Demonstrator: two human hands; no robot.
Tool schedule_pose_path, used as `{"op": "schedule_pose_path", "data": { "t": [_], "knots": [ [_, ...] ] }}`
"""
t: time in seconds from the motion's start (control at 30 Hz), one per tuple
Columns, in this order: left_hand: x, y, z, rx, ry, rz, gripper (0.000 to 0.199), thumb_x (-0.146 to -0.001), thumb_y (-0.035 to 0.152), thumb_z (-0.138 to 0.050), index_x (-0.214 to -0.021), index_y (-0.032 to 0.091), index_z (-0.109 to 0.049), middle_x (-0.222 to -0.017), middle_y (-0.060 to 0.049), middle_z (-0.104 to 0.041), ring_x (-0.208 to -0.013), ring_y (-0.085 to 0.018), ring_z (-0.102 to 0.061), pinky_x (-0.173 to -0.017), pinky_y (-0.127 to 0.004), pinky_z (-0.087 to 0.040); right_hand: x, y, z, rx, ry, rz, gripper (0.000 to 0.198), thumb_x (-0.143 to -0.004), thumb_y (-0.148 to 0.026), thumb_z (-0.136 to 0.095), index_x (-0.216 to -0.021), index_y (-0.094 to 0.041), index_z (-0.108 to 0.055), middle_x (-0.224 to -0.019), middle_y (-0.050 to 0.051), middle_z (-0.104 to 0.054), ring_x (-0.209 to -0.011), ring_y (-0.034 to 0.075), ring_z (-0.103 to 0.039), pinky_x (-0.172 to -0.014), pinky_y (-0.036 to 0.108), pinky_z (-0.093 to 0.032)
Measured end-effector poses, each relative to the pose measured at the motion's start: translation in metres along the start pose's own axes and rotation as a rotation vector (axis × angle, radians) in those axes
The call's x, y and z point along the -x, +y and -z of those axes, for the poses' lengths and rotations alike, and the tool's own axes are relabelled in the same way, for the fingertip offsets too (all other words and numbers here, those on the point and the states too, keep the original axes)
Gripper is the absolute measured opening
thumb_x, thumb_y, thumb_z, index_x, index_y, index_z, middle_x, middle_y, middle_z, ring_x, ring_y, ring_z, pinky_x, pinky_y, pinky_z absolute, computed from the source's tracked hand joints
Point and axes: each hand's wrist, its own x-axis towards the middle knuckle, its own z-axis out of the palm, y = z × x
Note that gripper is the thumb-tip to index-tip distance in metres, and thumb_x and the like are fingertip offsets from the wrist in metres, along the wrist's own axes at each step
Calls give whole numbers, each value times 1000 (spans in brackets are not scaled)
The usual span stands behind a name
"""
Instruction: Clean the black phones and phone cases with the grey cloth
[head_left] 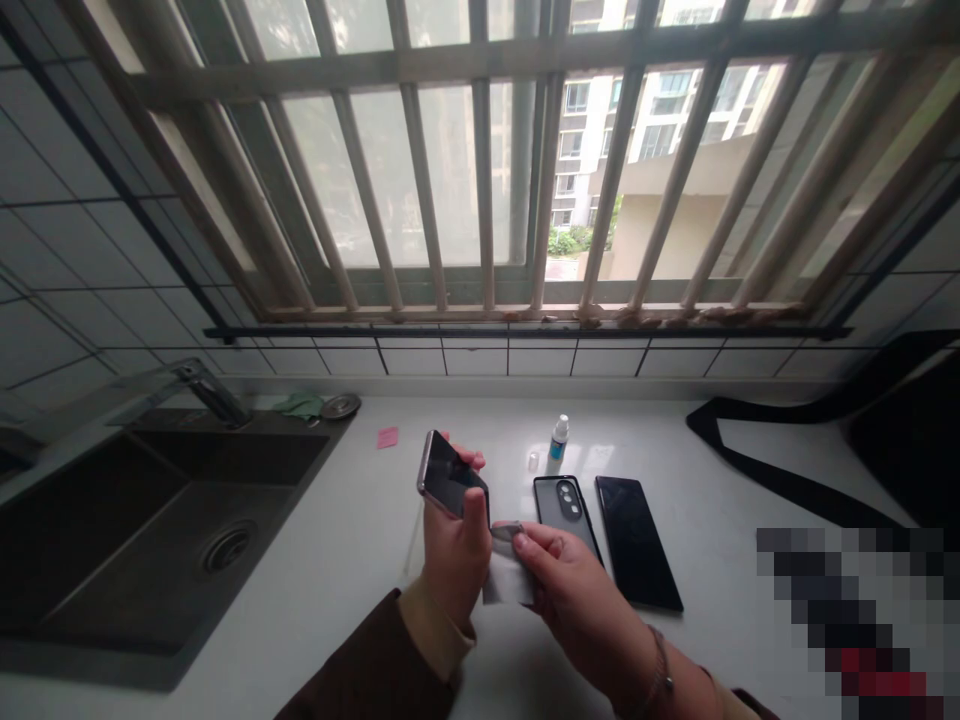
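My left hand (pixel 459 545) is wrapped round a dark smartphone (pixel 452 475), its thumb lying along the edge and the screen tilted up. Close beside it, my right hand (pixel 562 565) pinches a thin grey cloth (pixel 508 580) between thumb and fingers, near the phone's lower end. Whether the cloth touches the phone I cannot tell. Just right of my hands lie a phone case (pixel 559 500) with camera cutouts and a black flat phone-like slab (pixel 637 540). Behind the case stands a small white bottle (pixel 559 438) with a blue label, and a clear cap (pixel 533 461) lies next to it.
A dark sink (pixel 180 540) with a faucet (pixel 214 395) takes up the left. By its corner are a metal strainer (pixel 341 406) and a green cloth (pixel 300 405). A pink note (pixel 387 438) lies on the white counter (pixel 337 560). A black strap (pixel 780 470) stretches across the right.
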Motion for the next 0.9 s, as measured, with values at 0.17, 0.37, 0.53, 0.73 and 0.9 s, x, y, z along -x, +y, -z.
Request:
{"op": "schedule_pose_path", "data": {
  "t": [0.17,0.37,0.53,0.73,0.9],
  "knots": [
    [-18,10,-2,287,153,494,57,-98,71,-57,-124,21,-63,-109,-8,-66,-98,-22,-71,-94,-43,-62,1,-14,3,-45,-21,-28,42,-88,-45,-85,-116,-14,-80,-100,11,-80,-82,16,-71,-75,26,-54],
    [-27,21,-1,454,-173,1067,61,-104,68,-45,-122,13,-67,-96,-11,-71,-70,-20,-70,-68,-41,-66,-2,-30,29,458,468,379,51,-96,-59,-67,-126,-19,-76,-120,14,-79,-107,30,-75,-96,43,-57],
    [-6,27,-6,396,-572,1108,65,-101,72,-48,-112,12,-72,-95,-15,-72,-70,-22,-71,-63,-36,-63,1,-39,38,929,741,502,51,-104,-57,-50,-129,-20,-75,-115,13,-80,-101,33,-75,-89,45,-57],
    [4,23,-4,229,-781,1098,71,-97,79,-48,-101,12,-71,-85,-14,-73,-61,-19,-70,-56,-28,-56,0,-41,34,917,689,533,48,-105,-54,-49,-125,-19,-76,-118,13,-81,-109,32,-76,-95,43,-58],
    [4,23,-3,179,-807,1159,74,-96,82,-44,-97,13,-70,-72,-12,-70,-55,-21,-68,-53,-30,-56,6,-35,29,1032,536,602,42,-108,-46,-49,-130,-22,-76,-103,10,-83,-90,29,-80,-88,43,-64]
  ]
}}
